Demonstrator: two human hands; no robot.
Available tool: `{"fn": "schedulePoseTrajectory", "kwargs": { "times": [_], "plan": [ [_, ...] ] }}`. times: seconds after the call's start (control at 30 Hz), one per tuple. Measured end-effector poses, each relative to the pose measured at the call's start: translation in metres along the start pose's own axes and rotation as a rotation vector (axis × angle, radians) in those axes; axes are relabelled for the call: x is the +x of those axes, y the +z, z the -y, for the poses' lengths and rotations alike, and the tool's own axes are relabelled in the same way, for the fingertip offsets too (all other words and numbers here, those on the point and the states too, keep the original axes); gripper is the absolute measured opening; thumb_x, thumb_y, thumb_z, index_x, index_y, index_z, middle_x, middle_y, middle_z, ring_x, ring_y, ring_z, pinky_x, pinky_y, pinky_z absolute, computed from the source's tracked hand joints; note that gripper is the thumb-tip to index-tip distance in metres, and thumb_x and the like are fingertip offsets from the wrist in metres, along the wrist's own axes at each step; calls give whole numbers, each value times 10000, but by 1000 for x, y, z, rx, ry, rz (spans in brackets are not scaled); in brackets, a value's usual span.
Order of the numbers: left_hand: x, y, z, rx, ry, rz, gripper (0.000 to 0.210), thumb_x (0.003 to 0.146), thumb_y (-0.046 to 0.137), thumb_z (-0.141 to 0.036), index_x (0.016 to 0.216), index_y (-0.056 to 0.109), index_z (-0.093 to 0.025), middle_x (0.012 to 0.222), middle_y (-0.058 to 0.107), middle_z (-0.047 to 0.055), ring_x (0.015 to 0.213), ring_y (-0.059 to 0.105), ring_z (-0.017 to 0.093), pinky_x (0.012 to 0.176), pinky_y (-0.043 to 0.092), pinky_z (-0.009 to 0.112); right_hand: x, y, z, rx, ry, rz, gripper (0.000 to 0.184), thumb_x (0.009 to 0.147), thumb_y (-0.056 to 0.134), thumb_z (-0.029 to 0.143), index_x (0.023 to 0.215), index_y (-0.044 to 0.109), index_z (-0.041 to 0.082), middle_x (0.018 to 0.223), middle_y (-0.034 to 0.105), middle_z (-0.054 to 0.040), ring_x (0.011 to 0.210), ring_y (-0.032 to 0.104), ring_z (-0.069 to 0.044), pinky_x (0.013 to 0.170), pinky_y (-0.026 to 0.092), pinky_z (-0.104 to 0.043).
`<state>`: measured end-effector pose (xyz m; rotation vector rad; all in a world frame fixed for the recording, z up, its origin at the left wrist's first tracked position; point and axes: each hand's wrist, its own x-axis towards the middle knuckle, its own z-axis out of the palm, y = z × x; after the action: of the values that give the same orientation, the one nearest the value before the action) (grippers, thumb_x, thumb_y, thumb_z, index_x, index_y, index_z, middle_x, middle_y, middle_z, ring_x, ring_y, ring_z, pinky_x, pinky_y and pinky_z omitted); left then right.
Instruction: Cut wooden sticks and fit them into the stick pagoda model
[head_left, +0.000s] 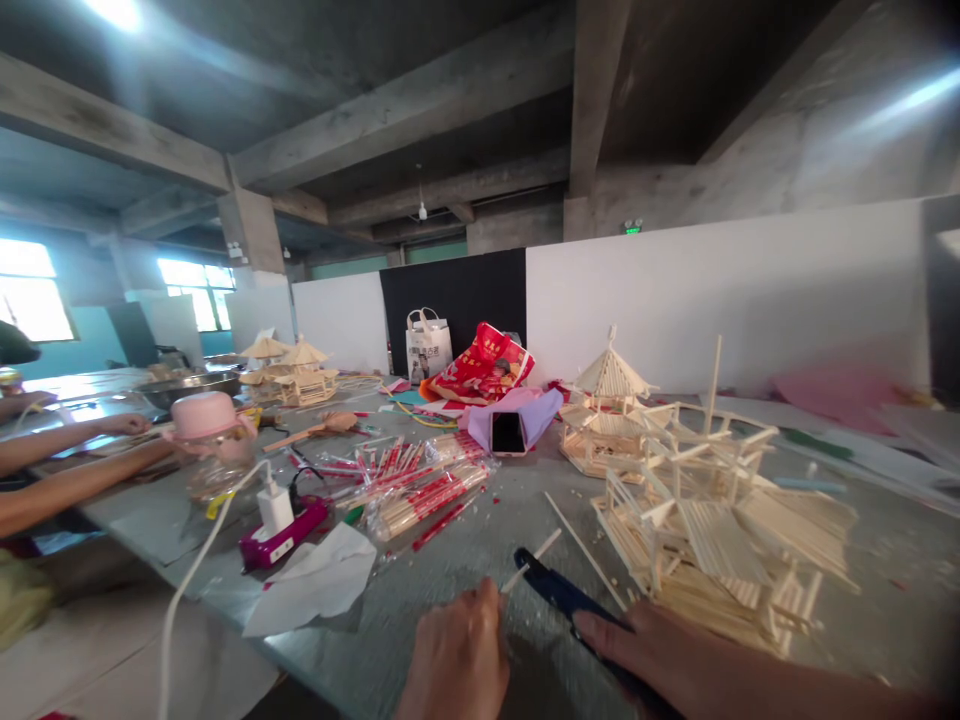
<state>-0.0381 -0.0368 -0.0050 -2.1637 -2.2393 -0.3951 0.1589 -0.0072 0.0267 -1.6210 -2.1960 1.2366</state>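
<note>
Gripping a thin wooden stick [531, 562] between its curled fingers, the left hand [457, 655] is sitting at about six o'clock on the grey table [480, 540], with the stick pointing up toward one o'clock. Just beside it, at five o'clock, the right hand [649, 650] is lying over a dark blue-handled tool [559, 592], possibly cutters; the blur is keeping me from telling whether its fingers are closing round the handle or only resting on it. The two hands are staying apart, with the tool's tip between them. At three o'clock from the hands, a stick-built model [712, 530] is spreading across the table, and a small stick pavilion [611, 415] is standing behind it at one o'clock. Toward ten o'clock, crumpled white paper [315, 580] is lying near a magenta power strip [283, 538] carrying a white charger [275, 507], and packs of red-wrapped chopsticks [420, 490] are lying beyond at eleven o'clock. Farther off, a phone [508, 433] is lying on lilac cloth at twelve o'clock, with a red bag [480, 370] behind. At nine o'clock, another person's forearms [67, 465] are resting on the table.
</note>
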Motion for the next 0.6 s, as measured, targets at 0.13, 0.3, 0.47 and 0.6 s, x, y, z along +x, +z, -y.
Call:
{"fn": "schedulePoseTrajectory", "kwargs": {
  "times": [0.13,0.3,0.47,0.6],
  "plan": [
    [2,6,3,-7,18,-48,274,853,324,-174,811,594,-195,703,689,65,689,659,203,554,412,258,0,4,12,-22,121,-26,554,859,284,473,394,397,195,359,410,14,327,409,-91,419,357,-216],
    [2,3,1,-5,37,-63,267,849,327,-171,800,588,-198,712,683,56,683,655,211,543,418,263,2,4,14,-3,157,0,538,870,282,451,418,401,185,351,398,20,294,354,-70,367,317,-197],
    [-1,-7,-7,111,-9,3,305,807,324,-57,886,583,-198,822,655,63,766,633,200,592,428,261,4,3,2,11,60,-39,532,828,243,552,454,413,213,410,453,-14,391,469,-135,419,402,-243],
    [-4,-6,-9,174,-8,-29,361,766,356,-13,953,581,-225,876,638,54,804,611,197,630,444,259,-3,-1,-5,-107,-88,-127,441,780,299,599,548,424,245,560,554,-43,620,570,-202,667,459,-309]
  ]
}}
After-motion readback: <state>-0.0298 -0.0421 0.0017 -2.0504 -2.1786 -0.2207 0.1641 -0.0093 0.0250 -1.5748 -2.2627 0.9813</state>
